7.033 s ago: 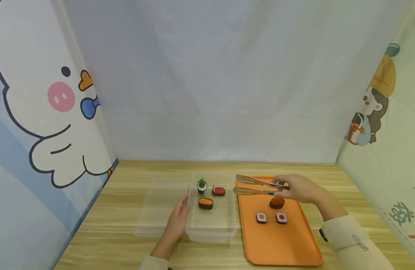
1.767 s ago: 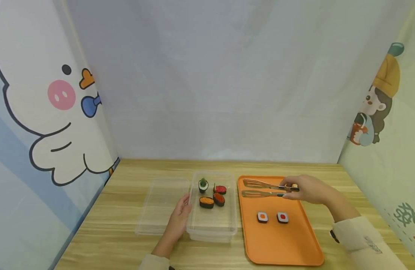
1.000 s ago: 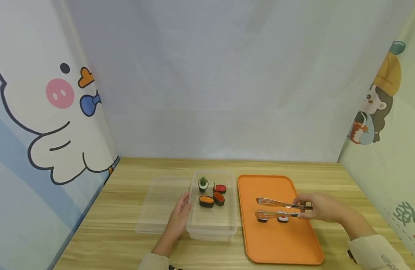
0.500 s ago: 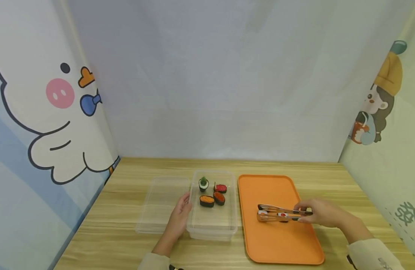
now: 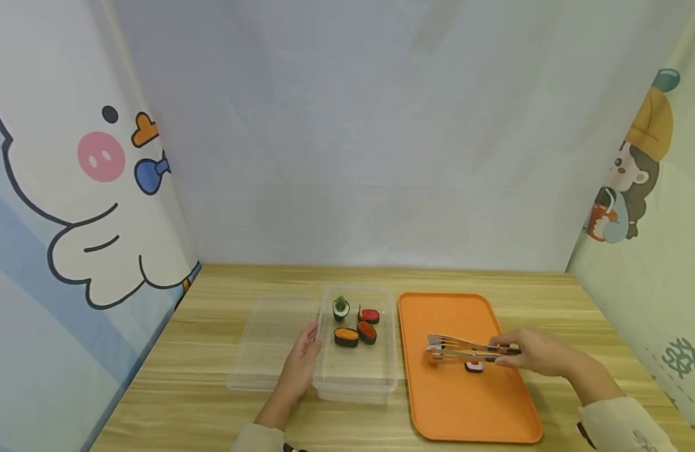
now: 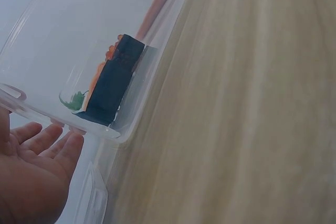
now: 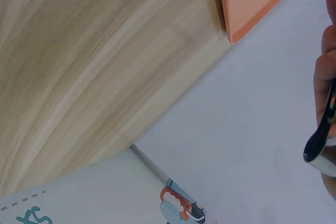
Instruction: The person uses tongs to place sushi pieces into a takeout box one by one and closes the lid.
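My right hand [image 5: 536, 353] grips metal tongs [image 5: 460, 343] by their dark handles over the orange tray [image 5: 466, 408]. Between the tong tips is a white sushi roll [image 5: 436, 348], partly covered by them; whether it clears the tray is hard to tell. A second sushi roll [image 5: 474, 366], red-centred, lies on the tray just below the tongs. My left hand [image 5: 302, 359] touches the left side of the clear plastic box [image 5: 355, 392], its fingers loosely extended under the rim in the left wrist view. Inside are green-topped [image 5: 340, 309], red [image 5: 370, 316], orange [image 5: 346, 338] and orange-red sushi [image 5: 366, 333].
A clear flat lid [image 5: 268, 345] lies on the wooden table [image 5: 211, 414] left of the box, beside my left hand. A white curtain [image 5: 347, 157] stands behind the table, with printed cloths at both sides.
Earlier, the orange-red sushi went from tray to box. Since then the tongs came down toward the rolls and closed around the left one, which now appears higher in view. My left hand stayed put.
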Motion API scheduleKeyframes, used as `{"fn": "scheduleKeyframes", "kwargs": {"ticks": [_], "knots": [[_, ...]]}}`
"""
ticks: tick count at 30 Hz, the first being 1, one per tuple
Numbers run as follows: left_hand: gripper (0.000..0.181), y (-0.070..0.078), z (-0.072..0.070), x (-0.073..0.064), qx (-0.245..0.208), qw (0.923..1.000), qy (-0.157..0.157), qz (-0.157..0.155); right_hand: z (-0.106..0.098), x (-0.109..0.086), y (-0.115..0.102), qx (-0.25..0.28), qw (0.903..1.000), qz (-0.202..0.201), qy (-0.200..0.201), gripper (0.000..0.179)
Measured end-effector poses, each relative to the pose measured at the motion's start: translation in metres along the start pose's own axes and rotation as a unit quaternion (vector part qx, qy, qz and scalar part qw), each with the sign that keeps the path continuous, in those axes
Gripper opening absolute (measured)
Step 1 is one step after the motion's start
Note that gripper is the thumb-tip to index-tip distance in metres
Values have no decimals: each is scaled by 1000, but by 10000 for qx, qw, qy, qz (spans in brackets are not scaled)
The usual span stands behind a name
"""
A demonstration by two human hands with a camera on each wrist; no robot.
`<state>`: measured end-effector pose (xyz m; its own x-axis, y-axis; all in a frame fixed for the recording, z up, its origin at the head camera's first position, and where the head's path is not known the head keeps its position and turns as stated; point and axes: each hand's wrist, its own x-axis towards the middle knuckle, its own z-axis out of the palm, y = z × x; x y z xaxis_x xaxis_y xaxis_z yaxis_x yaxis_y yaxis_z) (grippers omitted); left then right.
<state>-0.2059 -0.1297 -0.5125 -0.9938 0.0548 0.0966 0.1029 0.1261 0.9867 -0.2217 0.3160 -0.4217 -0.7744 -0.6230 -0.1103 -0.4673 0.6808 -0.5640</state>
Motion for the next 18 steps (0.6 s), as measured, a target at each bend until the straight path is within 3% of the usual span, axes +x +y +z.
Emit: {"fn": "scheduleKeyframes", "kwargs": {"ticks": [5,10,18], "knots": [[46,2,-1,-2,41,10000,35,-15,-6,2,-10,-26,9998,40,216,44],[45,2,-1,-1,91,10000,35,-8,-13,8,-22,-188,9983,-238,491,41],[45,1,-1,-1,95,9999,43,-123,-16,27,-40,-340,9967,-517,532,39]]}}
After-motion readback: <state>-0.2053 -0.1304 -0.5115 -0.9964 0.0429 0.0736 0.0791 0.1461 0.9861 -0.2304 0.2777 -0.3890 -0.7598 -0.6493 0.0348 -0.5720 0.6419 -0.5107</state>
